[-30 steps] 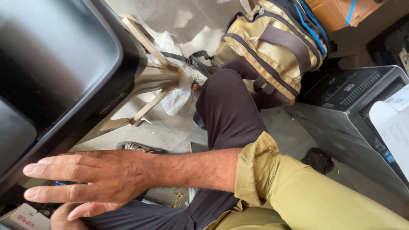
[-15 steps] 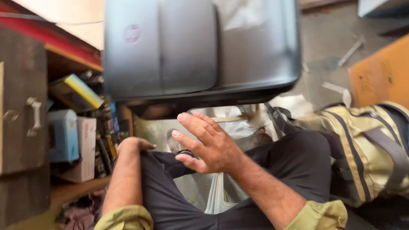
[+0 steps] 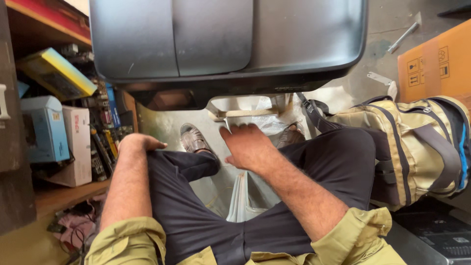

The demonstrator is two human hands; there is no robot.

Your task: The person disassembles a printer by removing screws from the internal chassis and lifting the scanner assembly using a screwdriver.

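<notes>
A big dark grey printer-like machine (image 3: 225, 39) fills the top of the head view and stands on a pale wooden stool (image 3: 245, 113). I sit facing it in dark trousers. My left hand (image 3: 140, 143) rests on my left knee with its fingers curled over the far side, out of sight. My right hand (image 3: 250, 147) hangs between my knees, just short of the stool's crossbar, palm down with the fingers stretched forward and nothing in it. A white plastic bag (image 3: 240, 201) lies between my legs below that hand.
A tan backpack (image 3: 417, 147) with blue trim leans against my right leg, with a cardboard box (image 3: 436, 64) behind it. The wooden shelf (image 3: 59, 194) on the left holds a yellow box (image 3: 56, 73), a blue box (image 3: 44, 127) and circuit boards. A black device (image 3: 436, 235) sits at the bottom right.
The view swung from my right side to the machine in front. My right hand dropped from a raised, spread pose to pointing flat toward the stool. My left hand stayed on the knee.
</notes>
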